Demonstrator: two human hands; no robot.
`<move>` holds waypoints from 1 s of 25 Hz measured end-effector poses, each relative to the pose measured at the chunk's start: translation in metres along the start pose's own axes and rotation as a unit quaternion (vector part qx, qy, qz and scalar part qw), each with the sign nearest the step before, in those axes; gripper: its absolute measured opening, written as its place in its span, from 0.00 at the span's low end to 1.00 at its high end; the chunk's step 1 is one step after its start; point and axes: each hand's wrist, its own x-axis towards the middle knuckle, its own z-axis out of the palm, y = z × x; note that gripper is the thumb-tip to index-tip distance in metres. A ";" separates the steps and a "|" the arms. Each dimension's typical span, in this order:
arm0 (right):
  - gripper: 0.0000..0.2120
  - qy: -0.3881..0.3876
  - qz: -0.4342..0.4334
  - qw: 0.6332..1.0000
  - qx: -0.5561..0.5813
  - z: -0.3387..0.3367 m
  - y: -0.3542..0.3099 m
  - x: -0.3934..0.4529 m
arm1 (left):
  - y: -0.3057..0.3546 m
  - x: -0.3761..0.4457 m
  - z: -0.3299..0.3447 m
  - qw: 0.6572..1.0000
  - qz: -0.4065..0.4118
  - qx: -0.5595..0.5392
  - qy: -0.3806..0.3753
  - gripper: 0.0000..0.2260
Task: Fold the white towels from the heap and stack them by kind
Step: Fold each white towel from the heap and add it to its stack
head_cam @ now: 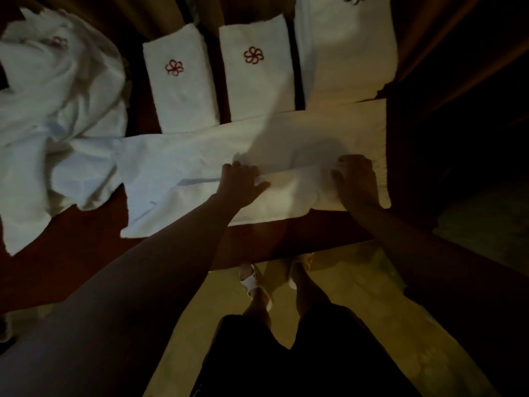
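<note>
While the heap (pixel 54 110) sits off to the left on the tabletop (pixel 286 239), left hand (pixel 240 181) and right hand (pixel 355 179) both grip the half-folded towel's (pixel 289 193) near flap, folded stacks (pixel 180 81) lined up behind

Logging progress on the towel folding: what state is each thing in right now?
Spread towel: flat, near edge being folded over.
Heap: crumpled, unfolded.
Left stack: folded.
Middle stack: folded.
Right stack: folded.
Left hand: grips the fold.
Right hand: grips the fold.
</note>
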 end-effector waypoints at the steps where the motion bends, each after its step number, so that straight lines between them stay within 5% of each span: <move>1: 0.18 -0.002 0.021 0.999 -0.026 -0.005 0.012 0.003 | 0.015 0.009 -0.001 1.000 0.022 -0.012 -0.012 0.21; 5: 0.24 -0.058 0.045 0.994 -0.078 -0.024 0.051 0.016 | 0.071 0.041 -0.007 0.994 0.085 -0.010 -0.069 0.19; 10: 0.19 -0.128 0.040 0.987 -0.086 -0.040 0.059 0.038 | 0.087 0.059 -0.010 0.990 0.089 0.032 -0.108 0.17; 15: 0.16 -0.101 0.062 0.993 -0.018 -0.054 0.066 0.053 | 0.089 0.068 -0.021 0.972 0.152 0.072 -0.164 0.16; 20: 0.29 -0.073 0.226 0.966 0.102 -0.056 0.081 0.037 | 0.103 0.064 -0.011 0.989 0.085 0.065 -0.107 0.18; 25: 0.22 -0.110 0.274 0.952 0.083 -0.048 0.094 0.010 | 0.117 0.063 -0.008 0.993 0.068 -0.019 -0.093 0.13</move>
